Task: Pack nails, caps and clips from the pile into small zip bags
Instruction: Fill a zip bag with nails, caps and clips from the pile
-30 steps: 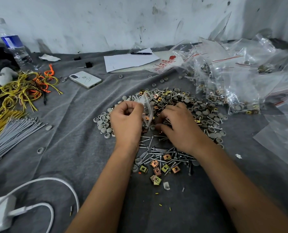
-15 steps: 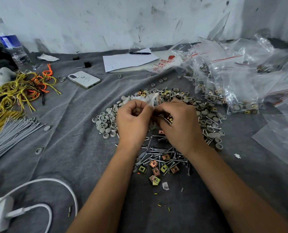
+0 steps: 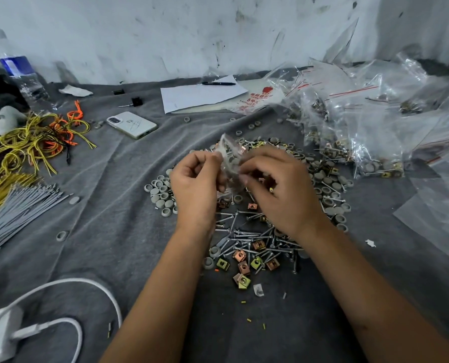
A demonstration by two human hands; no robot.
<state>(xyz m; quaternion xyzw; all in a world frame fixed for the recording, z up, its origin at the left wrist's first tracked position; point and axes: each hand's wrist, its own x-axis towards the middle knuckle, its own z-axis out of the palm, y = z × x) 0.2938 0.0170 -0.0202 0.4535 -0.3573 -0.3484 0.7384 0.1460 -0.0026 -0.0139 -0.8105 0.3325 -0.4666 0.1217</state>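
Note:
A small clear zip bag (image 3: 230, 155) is held above the pile between both hands. My left hand (image 3: 195, 187) pinches its left edge; my right hand (image 3: 275, 189) has its fingers curled at the bag's right side, with small parts glinting under them. Below lies the pile on a grey cloth: silver nails (image 3: 247, 231), grey round caps (image 3: 159, 193) and copper and yellow square clips (image 3: 244, 265). What is inside the bag is blurred.
Filled and empty zip bags (image 3: 362, 132) are heaped at the right. A phone (image 3: 131, 124), paper with a pen (image 3: 199, 96), coloured wires (image 3: 34, 142), grey cable ties (image 3: 13, 216), a water bottle (image 3: 24, 79) and a white charger with cable (image 3: 0, 334) lie around.
My right hand left the pile and came up to the bag. Both hands lifted the bag slightly higher over the pile.

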